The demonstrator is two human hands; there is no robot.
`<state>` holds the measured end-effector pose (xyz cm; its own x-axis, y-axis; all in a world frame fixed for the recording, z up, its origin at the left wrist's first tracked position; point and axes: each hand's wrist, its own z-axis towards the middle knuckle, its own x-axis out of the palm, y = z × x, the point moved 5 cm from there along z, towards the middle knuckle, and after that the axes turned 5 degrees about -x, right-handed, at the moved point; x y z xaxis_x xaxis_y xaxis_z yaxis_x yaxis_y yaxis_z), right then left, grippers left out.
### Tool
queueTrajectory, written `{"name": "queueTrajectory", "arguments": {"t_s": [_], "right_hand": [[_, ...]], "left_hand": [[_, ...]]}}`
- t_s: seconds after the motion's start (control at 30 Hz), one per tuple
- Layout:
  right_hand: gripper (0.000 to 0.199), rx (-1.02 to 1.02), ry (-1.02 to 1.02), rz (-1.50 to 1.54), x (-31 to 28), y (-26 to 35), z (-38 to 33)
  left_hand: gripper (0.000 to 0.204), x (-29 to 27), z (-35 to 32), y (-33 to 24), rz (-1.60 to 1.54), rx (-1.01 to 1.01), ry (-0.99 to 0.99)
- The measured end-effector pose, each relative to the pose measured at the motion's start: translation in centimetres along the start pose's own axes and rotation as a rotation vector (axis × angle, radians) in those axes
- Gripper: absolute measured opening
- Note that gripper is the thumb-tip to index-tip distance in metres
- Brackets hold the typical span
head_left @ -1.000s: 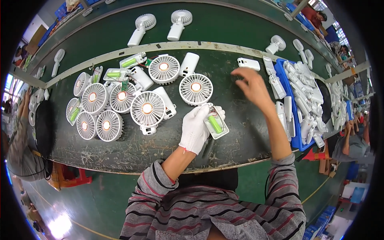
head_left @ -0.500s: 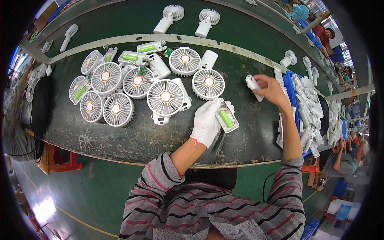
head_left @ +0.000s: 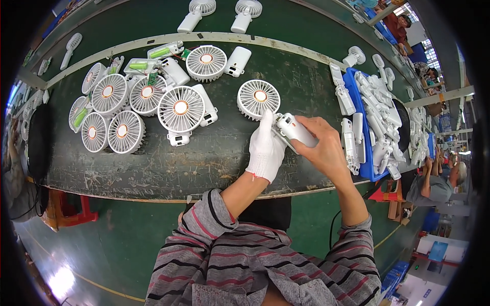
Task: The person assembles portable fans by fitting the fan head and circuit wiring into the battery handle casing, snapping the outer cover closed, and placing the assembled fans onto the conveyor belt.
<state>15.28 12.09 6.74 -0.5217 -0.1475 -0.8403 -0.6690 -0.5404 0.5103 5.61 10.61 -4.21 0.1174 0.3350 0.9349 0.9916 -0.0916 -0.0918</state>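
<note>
Above the bench, inward of its near edge, your right hand, fingers half-curled, grips a white shell over the mostly hidden handle half pinched in your gloved left hand; apparently mating halves, next calling for aligned rims.

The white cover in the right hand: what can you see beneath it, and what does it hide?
Beneath the white cover, an edge of a white shell shows, held in the gloved left hand. The shell's inside is covered and cannot be seen.
</note>
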Motion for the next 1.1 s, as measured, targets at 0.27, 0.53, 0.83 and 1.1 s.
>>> {"name": "queueTrajectory", "arguments": {"t_s": [0.27, 0.53, 0.83, 1.1], "right_hand": [[0.039, -0.074, -0.063, 0.003, 0.1, 1.0, 0.5], [0.037, -0.124, -0.04, -0.092, 1.4, 1.1, 1.1], [0.036, 0.037, -0.054, 0.145, 0.7, -0.9, 1.5], [0.025, 0.016, -0.145, 0.105, 0.6, -3.9, 1.6]], "left_hand": [[0.038, 0.1, 0.0, -0.1, 0.019, -0.022, 0.01], [0.031, 0.1, -0.1, -0.2, 0.03, 0.008, 0.023], [0.023, 0.7, -0.4, -0.5, -0.018, -0.054, -0.021], [0.02, -0.4, -1.2, -1.1, 0.15, -0.005, 0.03]]}}
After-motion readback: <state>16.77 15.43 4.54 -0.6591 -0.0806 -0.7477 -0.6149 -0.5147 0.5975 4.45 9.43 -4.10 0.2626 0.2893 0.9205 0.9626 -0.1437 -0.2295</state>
